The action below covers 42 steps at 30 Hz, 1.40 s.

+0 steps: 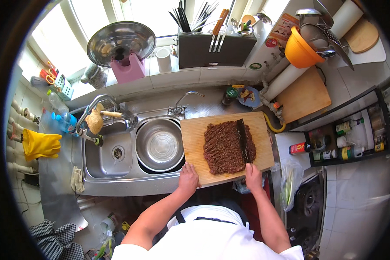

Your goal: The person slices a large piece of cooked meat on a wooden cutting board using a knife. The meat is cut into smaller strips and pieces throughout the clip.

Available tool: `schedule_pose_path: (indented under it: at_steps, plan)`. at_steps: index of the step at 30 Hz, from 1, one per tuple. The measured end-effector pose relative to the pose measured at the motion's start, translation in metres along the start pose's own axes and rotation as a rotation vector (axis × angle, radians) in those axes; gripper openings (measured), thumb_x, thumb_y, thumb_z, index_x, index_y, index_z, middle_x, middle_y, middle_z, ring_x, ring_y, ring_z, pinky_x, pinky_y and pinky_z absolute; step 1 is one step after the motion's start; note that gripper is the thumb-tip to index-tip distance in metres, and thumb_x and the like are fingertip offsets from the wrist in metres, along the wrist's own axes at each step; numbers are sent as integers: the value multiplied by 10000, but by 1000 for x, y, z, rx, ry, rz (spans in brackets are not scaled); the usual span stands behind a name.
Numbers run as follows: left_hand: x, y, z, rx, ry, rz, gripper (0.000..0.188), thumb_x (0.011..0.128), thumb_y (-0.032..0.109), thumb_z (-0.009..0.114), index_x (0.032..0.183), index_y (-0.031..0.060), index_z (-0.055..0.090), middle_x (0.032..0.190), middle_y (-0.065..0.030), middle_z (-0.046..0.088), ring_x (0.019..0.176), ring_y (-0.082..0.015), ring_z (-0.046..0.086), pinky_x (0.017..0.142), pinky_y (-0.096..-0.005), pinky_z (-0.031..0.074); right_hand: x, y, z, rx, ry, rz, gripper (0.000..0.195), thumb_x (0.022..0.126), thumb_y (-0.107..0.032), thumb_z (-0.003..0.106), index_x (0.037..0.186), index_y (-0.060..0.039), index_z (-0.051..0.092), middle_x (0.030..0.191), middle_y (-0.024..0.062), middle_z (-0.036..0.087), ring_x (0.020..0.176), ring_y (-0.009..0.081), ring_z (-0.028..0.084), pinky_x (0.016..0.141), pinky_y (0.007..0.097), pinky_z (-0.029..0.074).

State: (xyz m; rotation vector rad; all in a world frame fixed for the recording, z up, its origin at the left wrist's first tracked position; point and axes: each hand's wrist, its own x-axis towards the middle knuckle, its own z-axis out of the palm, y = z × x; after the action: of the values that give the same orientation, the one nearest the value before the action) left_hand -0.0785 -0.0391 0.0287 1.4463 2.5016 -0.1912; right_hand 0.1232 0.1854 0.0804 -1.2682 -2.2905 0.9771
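Note:
On the wooden cutting board (195,136) lies a wide, flat layer of minced meat (219,148), scored with rows of slanting cuts. My right hand (254,177) grips the handle of a cleaver (242,139) at the board's near edge. The dark blade stands across the right part of the meat, its lower edge in or against it. My left hand (189,177) rests on the board's near left corner, fingers on top; its thumb is partly hidden. Just left of the board, a round steel basin (161,144) sits in the right sink bowl.
A tap (182,105) rises behind the basin. Beyond the board stand a dark jar (229,96) and a blue plate (249,97) of scraps. To the right are bagged green onions (289,187), a red-labelled container (299,148) and a gas stove (307,201).

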Motion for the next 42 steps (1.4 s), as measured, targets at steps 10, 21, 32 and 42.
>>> schedule_pose_path:
  at_steps: [10,21,32,42]
  plan:
    - [-16,-5,9,-154,143,-4,1075,660,481,908,1452,-106,477,1508,-388,437,1346,-440,523,1054,-437,507,-7,22,34,0,-162,-48,454,1080,-387,526,903,21,616,801,298,626,801,515,620,673,526,475]
    - [-22,7,12,-237,92,24,803,818,307,821,1535,150,496,1495,-478,339,1374,-563,443,1054,-513,485,-1,-1,23,18,-338,-73,407,1066,-353,558,930,25,624,853,300,660,877,522,643,695,550,490]
    - [-32,-3,20,-333,125,24,509,941,138,575,1447,189,603,1327,-372,528,1267,-521,528,987,-508,523,-21,-15,25,137,-326,-132,370,1051,-327,583,959,26,645,883,307,644,908,531,622,687,511,494]
    - [-28,-4,17,-351,67,22,502,953,120,544,1447,185,604,1296,-394,548,1224,-522,583,963,-492,548,-22,-18,16,103,-394,-175,390,1046,-343,584,918,25,603,854,312,628,865,526,625,674,540,476]
